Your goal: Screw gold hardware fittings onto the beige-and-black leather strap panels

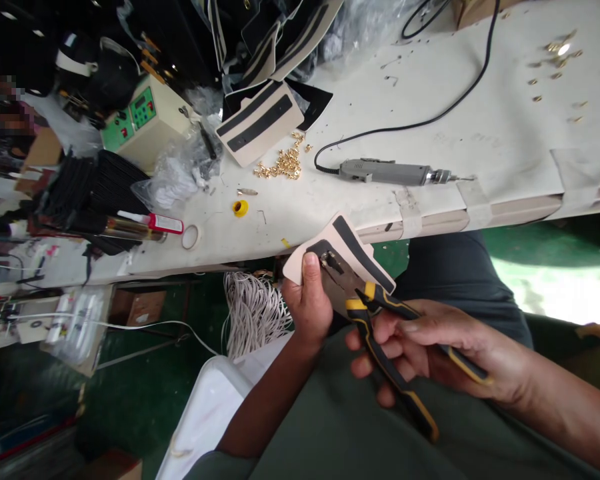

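My left hand (307,300) grips a beige and black leather piece (340,243) over my lap, thumb pressed on its face. My right hand (425,350) is wrapped round the yellow-and-black handles of a pair of pliers (380,333). The pliers' metal jaws (333,262) touch a small metal fitting on the black part of the piece, right beside my left thumb.
The white worktable (430,120) carries a grey rotary tool (395,172) with a black cable, a heap of gold fittings (283,163), more beige-black pieces (260,123), a yellow tape roll (240,208), a glue tube (157,221) and a green-panelled control box (140,113). White cords (253,310) hang below.
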Tool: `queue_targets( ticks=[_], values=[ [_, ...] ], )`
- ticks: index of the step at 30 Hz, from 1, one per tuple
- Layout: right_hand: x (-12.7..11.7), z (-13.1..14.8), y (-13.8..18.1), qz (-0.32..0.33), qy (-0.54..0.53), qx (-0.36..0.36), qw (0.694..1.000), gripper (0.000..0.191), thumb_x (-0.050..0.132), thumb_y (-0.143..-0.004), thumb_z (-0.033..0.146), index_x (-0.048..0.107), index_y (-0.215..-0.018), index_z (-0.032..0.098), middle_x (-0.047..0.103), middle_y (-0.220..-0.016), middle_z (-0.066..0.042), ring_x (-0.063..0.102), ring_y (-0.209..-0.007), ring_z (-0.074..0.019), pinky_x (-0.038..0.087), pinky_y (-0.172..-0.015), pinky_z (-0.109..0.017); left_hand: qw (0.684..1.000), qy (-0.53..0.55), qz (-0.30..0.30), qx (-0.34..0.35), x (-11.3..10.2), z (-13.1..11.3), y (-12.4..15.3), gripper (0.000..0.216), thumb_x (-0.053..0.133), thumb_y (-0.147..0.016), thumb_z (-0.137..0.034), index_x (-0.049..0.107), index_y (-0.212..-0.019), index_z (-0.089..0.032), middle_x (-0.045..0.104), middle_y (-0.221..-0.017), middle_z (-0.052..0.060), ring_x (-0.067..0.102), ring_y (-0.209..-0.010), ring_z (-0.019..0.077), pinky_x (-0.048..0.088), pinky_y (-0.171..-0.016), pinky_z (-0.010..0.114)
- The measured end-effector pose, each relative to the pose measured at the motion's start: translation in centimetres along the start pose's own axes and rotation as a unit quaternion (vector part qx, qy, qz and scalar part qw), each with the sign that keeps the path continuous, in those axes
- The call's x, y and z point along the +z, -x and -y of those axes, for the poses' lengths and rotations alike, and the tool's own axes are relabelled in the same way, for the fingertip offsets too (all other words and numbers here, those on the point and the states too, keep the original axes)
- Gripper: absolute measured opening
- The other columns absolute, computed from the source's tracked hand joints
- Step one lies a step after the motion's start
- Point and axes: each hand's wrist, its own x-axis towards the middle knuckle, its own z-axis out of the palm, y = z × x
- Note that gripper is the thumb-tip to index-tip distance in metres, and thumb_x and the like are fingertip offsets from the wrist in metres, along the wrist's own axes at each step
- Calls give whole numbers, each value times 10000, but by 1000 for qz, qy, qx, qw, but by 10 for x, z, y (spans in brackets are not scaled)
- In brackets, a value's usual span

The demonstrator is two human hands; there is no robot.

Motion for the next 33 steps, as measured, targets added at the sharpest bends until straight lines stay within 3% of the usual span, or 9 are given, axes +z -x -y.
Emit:
queue_targets(
  ticks=[11, 15, 21, 33],
  values=[
    [8, -33, 0, 54, -87, -47, 994, 359, 633, -1023, 464, 792, -1112, 156, 684, -1298, -179, 707, -1187, -360, 651, -872, -507, 1000, -17, 3, 24, 8, -20, 9, 301, 599, -1051, -437, 788, -1069, -203, 820, -1057, 84, 771, -1056, 254, 636, -947, 339],
    [6, -34, 0, 60, -92, -51, 993, 384, 604, -1038, 475, 790, -1109, 146, 683, -1303, -188, 711, -1190, -360, 659, -855, -500, 999, -16, 23, 27, 8, -21, 10, 291, 583, -1062, -422, 778, -1086, -208, 818, -1081, 80, 770, -1065, 257, 629, -972, 350],
    [7, -33, 2, 56, -95, -57, 992, 384, 600, -1039, 489, 778, -1048, 149, 699, -1261, -181, 735, -1002, -257, 656, -722, -361, 999, -20, 29, 34, 5, -17, 13, 256, 583, -1065, -381, 782, -1053, -220, 810, -1051, 69, 768, -1054, 247, 620, -957, 327],
    [11, -35, 4, 45, -79, -64, 994, 352, 634, -1017, 478, 778, -995, 157, 687, -1120, -149, 712, -891, -238, 644, -660, -349, 992, -86, 58, 69, -1, -15, 15, 282, 574, -1067, -402, 794, -1061, -225, 805, -1000, 73, 772, -967, 231, 637, -884, 325]
  ],
)
